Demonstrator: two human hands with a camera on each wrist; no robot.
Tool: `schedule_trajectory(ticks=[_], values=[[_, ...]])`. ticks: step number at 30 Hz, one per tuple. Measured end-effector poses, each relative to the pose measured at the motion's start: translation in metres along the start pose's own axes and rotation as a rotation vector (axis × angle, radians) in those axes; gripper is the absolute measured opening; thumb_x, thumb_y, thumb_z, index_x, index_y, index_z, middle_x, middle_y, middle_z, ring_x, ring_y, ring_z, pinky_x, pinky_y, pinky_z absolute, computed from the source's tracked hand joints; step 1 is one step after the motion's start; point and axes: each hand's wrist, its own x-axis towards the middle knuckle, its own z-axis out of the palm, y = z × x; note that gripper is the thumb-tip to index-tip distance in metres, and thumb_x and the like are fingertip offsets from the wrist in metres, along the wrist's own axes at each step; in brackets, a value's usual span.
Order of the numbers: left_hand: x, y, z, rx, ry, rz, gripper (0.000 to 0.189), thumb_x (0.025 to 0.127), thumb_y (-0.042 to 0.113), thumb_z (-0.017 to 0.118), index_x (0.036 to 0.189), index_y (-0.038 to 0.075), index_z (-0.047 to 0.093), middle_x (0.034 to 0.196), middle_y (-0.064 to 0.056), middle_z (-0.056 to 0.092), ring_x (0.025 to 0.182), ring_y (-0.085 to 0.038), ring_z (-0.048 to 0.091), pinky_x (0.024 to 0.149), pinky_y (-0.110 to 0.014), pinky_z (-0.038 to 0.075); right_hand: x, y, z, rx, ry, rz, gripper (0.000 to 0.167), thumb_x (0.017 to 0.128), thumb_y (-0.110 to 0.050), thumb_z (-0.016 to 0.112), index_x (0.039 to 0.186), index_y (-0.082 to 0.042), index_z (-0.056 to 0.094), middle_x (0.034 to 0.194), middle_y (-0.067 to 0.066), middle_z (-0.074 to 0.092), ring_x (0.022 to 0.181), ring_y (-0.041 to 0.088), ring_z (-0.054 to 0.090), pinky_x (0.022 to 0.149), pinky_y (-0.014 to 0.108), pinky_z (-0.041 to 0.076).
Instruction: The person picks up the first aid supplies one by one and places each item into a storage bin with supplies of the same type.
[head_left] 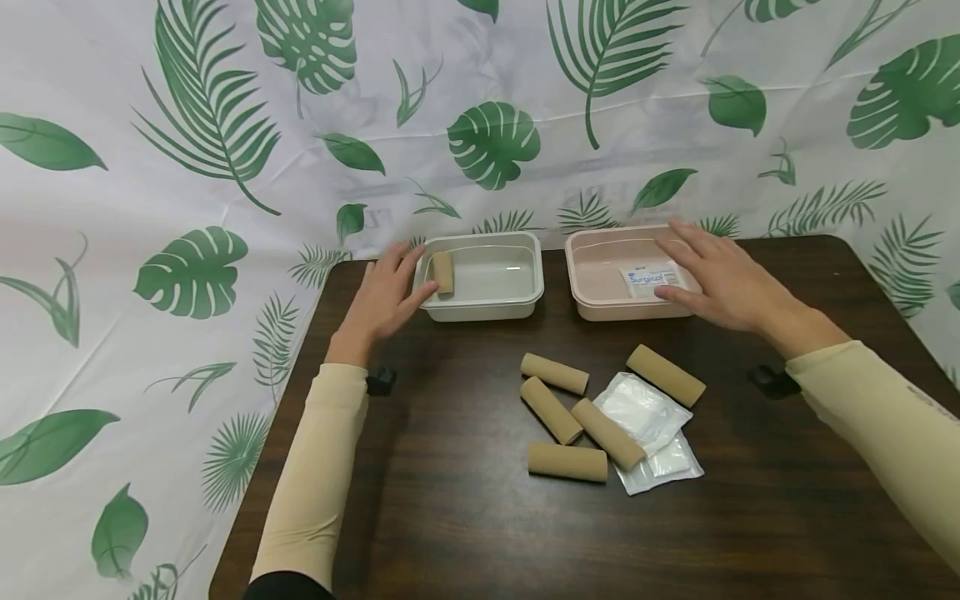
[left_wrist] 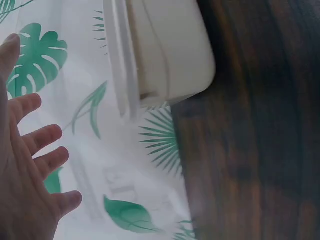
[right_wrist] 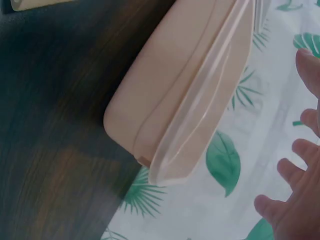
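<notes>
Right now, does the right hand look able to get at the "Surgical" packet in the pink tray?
Probably yes. The right hand appears above the right side of the pink tray, its fingers holding nothing, and no lid covers the packet.

Dark wood-grain table [head_left: 450, 517]: a pale container [head_left: 482, 312] and a pink container [head_left: 626, 312] stood side by side, apart, near the far edge; nearer, five brown tubes [head_left: 567, 462] lay by two overlapping packets [head_left: 637, 408].

Pink tray [head_left: 622, 312] partly hidden behind right fingers [head_left: 696, 239].
</notes>
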Motion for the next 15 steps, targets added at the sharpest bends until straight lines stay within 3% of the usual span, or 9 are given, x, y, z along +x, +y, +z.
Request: schedule_trajectory(ticks=[7, 15], values=[[-0.006, -0.010, 0.017, -0.150, 0.012, -0.031, 0.075, 0.100, 0.055, 0.045, 0.156, 0.010, 0.025, 0.155, -0.019, 0.027, 0.143, -0.036, 0.025, 0.112, -0.057, 0.019, -0.013, -0.006, 0.003, 0.053, -0.044, 0.000, 0.076, 0.096, -0.045, 0.060, 0.157, -0.014, 0.025, 0.161, 0.016, 0.016, 0.139, 0.048, 0.026, 0.105, 0.066, 0.025], [-0.013, -0.020, 0.041, -0.308, 0.006, -0.107, 0.076, 0.101, 0.049, 0.047, 0.156, 0.005, 0.018, 0.157, -0.018, 0.022, 0.144, -0.031, 0.022, 0.113, -0.052, 0.023, -0.037, -0.018, 0.019, 0.111, -0.128, 0.030, 0.062, 0.095, -0.043, 0.063, 0.147, -0.012, 0.047, 0.152, 0.017, 0.037, 0.131, 0.043, 0.042, 0.095, 0.064, 0.039]])
